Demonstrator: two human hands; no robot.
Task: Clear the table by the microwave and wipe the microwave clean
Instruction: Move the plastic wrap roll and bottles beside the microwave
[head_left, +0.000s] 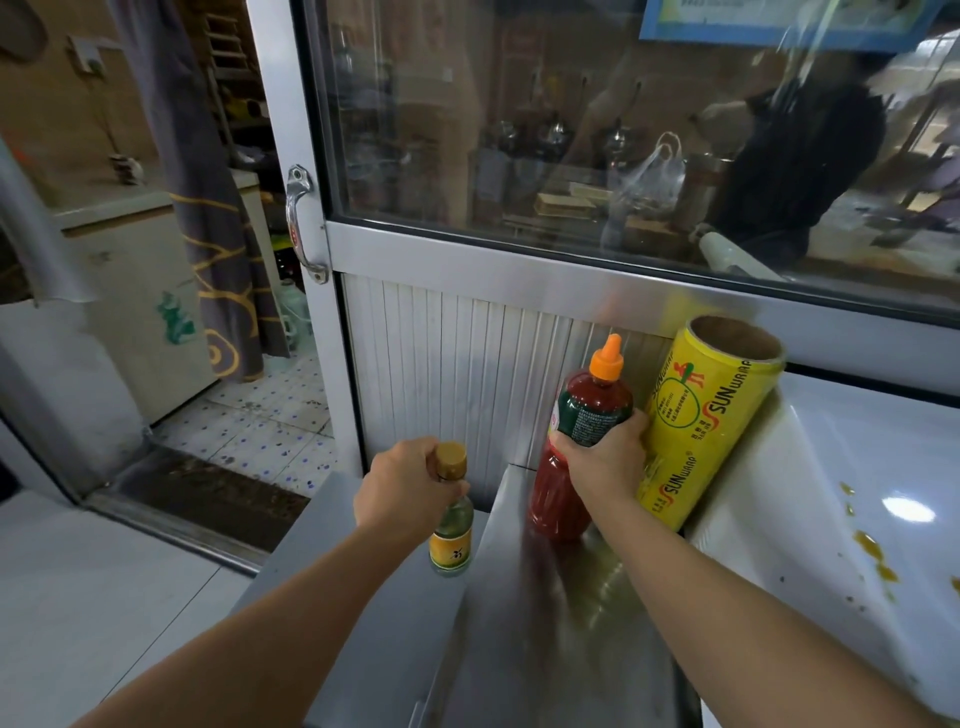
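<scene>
My left hand (402, 480) is curled round the neck of a small bottle (451, 525) with a gold cap and a yellow label; the liquid inside is pale and clear. It stands on the lower steel ledge (374, 613) at about 7 o'clock from the red one. My right hand (605, 457) wraps the middle of a tall sauce bottle (582, 441), full of red sauce, with an orange nozzle cap and a green label. That bottle stands on the steel table (545, 623). Touching my right fingers, at 3 o'clock, a yellow roll of cling wrap (711, 415) leans against the white microwave top (841, 467), which carries brownish-yellow spatters (870, 545) toward 4 o'clock. At 12 o'clock, a ribbed metal panel (457, 374) sits under a glass window (571, 130). At 9 o'clock an open doorway shows a tiled floor (260, 426) and a grey curtain (208, 208).
</scene>
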